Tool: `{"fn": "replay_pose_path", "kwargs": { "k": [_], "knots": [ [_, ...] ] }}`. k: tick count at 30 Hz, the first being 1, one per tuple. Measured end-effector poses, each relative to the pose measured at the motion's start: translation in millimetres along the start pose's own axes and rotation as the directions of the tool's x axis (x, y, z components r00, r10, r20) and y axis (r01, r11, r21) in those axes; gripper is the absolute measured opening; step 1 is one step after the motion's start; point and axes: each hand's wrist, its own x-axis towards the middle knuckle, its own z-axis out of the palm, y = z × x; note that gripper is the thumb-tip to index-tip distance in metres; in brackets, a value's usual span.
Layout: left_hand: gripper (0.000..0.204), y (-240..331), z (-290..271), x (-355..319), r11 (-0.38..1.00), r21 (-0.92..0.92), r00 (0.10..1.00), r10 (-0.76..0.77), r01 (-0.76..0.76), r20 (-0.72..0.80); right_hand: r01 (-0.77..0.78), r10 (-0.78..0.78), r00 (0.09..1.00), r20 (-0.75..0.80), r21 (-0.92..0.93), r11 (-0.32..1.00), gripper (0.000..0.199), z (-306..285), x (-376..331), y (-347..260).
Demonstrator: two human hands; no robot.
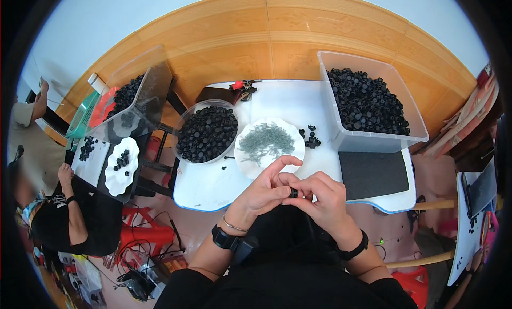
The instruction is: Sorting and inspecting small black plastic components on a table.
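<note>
In front of my chest, a small black round part (294,193) sits between the fingertips of both hands. My left hand (265,190) pinches it between thumb and finger, with the forefinger arched above. From the other side my right hand (324,194) closes thumb and fingers on it, hiding most of its shape. Just beyond the hands stands a white plate (295,132) heaped with thin grey-green translucent pieces (266,142). Several black parts (312,138) lie loose on the table right of the plate.
A round tub of black caps (207,134) stands left of the plate. To the right are a big clear bin (368,140) of black parts and a dark mat (373,173) on the white table (202,189). At left, another person (58,223) sits beside a scalloped plate (114,181).
</note>
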Motion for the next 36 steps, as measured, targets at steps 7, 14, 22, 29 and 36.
{"fn": "replay_pose_path", "kwargs": {
  "k": [7,14,22,29,36],
  "knots": [
    [0.052,-5.5,23.1,-14.5,0.996,0.085,0.999,0.024,-0.022,-0.023,0.073,-0.073,0.997,0.006,0.030,0.997,0.032,-12.9,-12.8,-11.3],
    [0.043,8.9,63.6,-23.4,0.918,0.394,0.988,0.015,0.048,-0.155,0.052,-0.051,0.999,-0.013,0.105,0.993,0.036,-54.1,-32.0,-46.1],
    [0.010,109.7,-35.9,-44.8,0.106,0.962,0.740,0.619,0.252,-0.262,0.493,-0.558,0.810,0.180,0.307,0.814,0.012,-130.9,-9.7,-160.4],
    [0.021,134.1,-98.5,-39.8,-0.565,0.710,0.756,0.651,0.421,0.069,0.718,-0.695,0.686,-0.216,0.352,0.600,0.031,-117.1,-3.8,-145.4],
    [0.020,65.5,-39.6,27.8,-0.170,0.983,0.964,0.266,0.072,-0.024,-0.189,0.187,0.960,0.207,-0.010,0.982,0.020,-79.9,23.1,-28.9]
  ]
}}
